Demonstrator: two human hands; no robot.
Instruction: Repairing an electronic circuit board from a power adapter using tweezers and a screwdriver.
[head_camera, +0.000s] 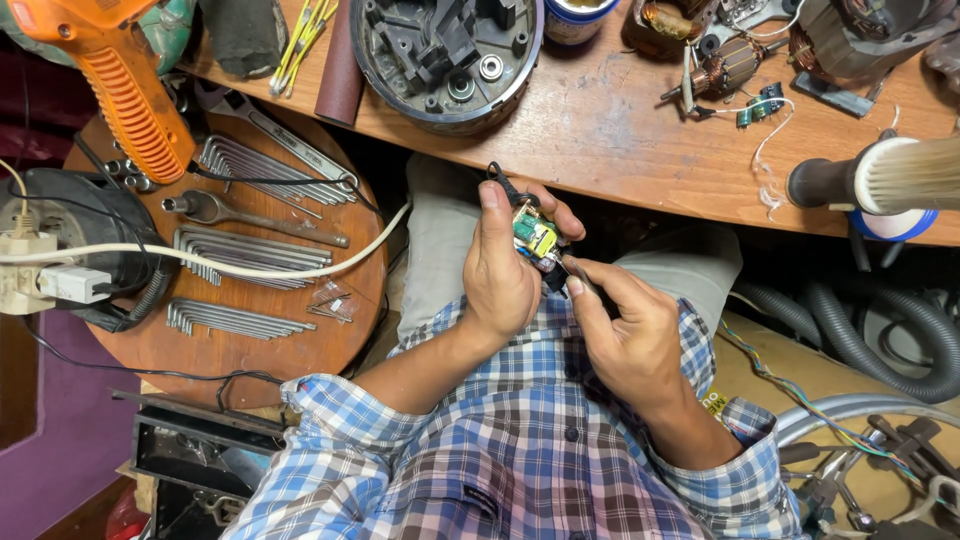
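Your left hand (500, 275) grips a small green circuit board (535, 236); your right hand (625, 335) pinches its lower edge. Nearby: wooden bench (620, 140), hex keys (250, 255) on round table (340, 340), white cable (300, 268).

A repair workshop: a wooden bench (620, 140) strewn with motor parts (725, 68), a round stool (240, 330) bearing hex keys (250, 255).

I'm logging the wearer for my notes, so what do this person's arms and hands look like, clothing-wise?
Both arms wear a blue, white and brown plaid button shirt, sleeves rolled above the elbows. The left hand and right hand are bare: no gloves, rings or watch visible.
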